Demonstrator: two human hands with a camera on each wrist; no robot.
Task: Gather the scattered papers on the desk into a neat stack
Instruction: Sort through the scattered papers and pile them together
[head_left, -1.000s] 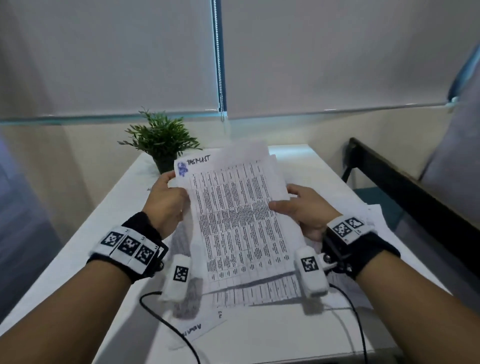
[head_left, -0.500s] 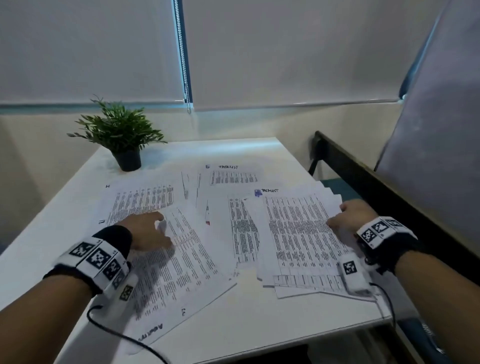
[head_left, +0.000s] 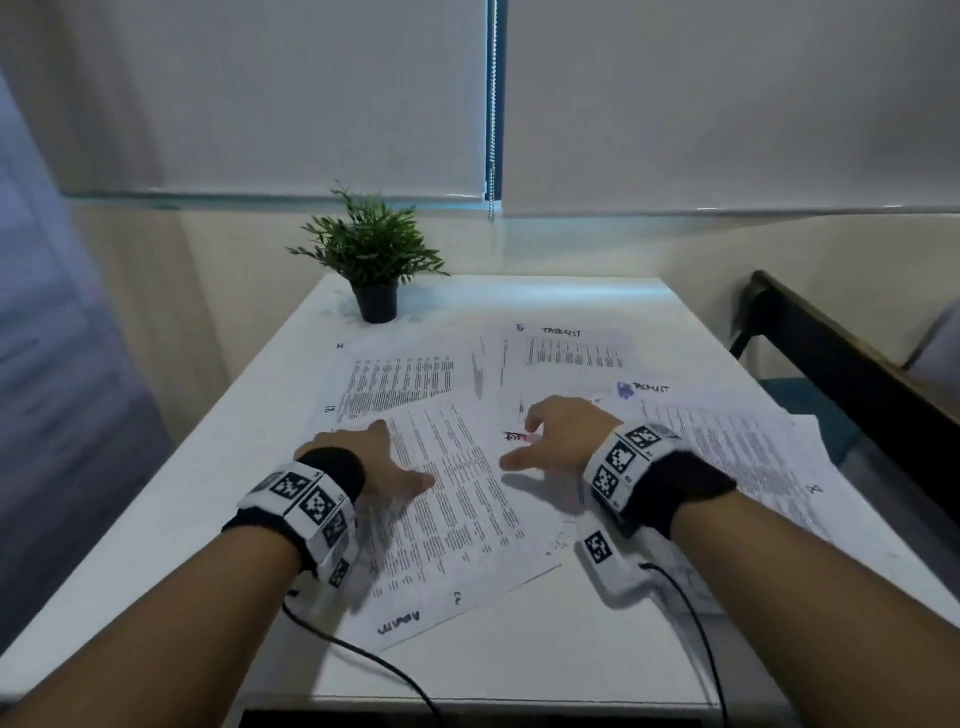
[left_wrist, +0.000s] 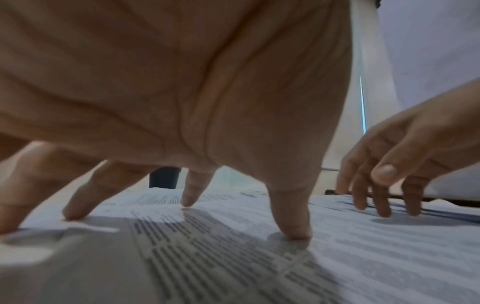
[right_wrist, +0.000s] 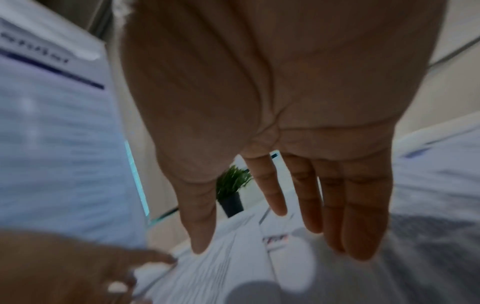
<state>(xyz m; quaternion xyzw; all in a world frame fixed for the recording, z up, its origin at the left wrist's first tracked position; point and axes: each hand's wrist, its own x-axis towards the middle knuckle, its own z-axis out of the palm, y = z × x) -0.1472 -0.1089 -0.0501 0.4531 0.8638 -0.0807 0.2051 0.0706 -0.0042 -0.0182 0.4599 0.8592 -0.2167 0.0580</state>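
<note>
The papers (head_left: 457, 467) lie scattered across the desk (head_left: 182, 509). The left hand (head_left: 374, 465), fingers spread wide, presses the sheet at seven o'clock; the right hand (head_left: 561, 434) hovers open at centre, holding nothing.

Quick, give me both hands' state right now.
Left hand: open, spread fingertips pressing on a printed sheet.
Right hand: open, fingers straight, above the papers, holding nothing.
</note>
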